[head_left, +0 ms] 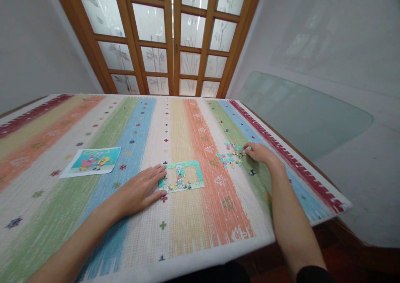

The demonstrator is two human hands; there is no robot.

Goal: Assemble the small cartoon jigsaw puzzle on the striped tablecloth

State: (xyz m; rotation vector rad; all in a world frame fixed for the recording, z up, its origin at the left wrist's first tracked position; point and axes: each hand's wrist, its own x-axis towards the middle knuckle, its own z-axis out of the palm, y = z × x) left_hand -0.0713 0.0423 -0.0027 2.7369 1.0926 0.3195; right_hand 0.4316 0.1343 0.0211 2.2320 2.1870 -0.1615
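A partly filled jigsaw puzzle [179, 178] lies flat on the striped tablecloth, its border and a middle strip with a cartoon figure joined. Bare gaps show on both sides of that strip. My left hand [146, 189] rests flat at the puzzle's left edge, fingers stretched out and thumb apart at the lower corner. To the right, loose puzzle pieces [230, 154] in turquoise and mixed colours lie in a scattered heap. At the heap's right side, my right hand [259, 152] pinches a small puzzle piece between thumb and fingertips; the fingers mostly cover it.
A printed cartoon picture sheet [93, 163] lies left of the puzzle. Striped cloth [184, 133] covers the table, whose front and right edges are close to my arms. Beyond the table stand wooden doors [173, 45] with glass panes. A pale glass panel [300, 108] is against the right wall.
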